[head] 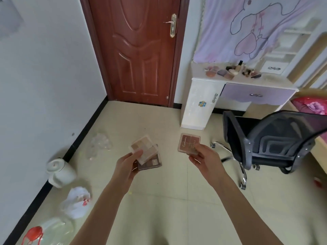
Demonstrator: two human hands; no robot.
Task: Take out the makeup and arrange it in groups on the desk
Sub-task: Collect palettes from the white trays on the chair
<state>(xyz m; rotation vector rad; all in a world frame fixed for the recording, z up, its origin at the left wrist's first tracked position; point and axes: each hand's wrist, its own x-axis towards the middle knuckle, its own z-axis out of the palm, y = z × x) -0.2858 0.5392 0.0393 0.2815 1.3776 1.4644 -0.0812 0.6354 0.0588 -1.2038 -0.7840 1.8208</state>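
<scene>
While both arms reach out over the glossy cream floor tiles (159, 200), the left wall side holds a loose litter of soft things: a white cylinder-shaped bin (60, 172), a crumpled white bag (77, 202) with red print, a clear bag (100, 145) near the black skirting, and a red-and-clear bag (46, 230) at the bottom edge. The left hand (126, 167) grips a stack of palettes (146, 153), thumb curled over the top one; they are flat, square, clear plastic cases with beige and brown pans (three seem fanned there, though the lowest is partly hidden). Behind stands a panelled, reddish-brown wooden door (138, 50) with one brass handle. The right hand (203, 157) pinches one more palette (189, 143) by its near edge, a square case with four rosy-brown pans, held apart from the stack. Farther right, a white desk (198, 103) with a lilac drawer carries a cluster of makeup (231, 70) on its top: compacts, small bottles and tubes, too small to count. A black mesh chair (276, 140) on chrome legs stands in front of the desk.
</scene>
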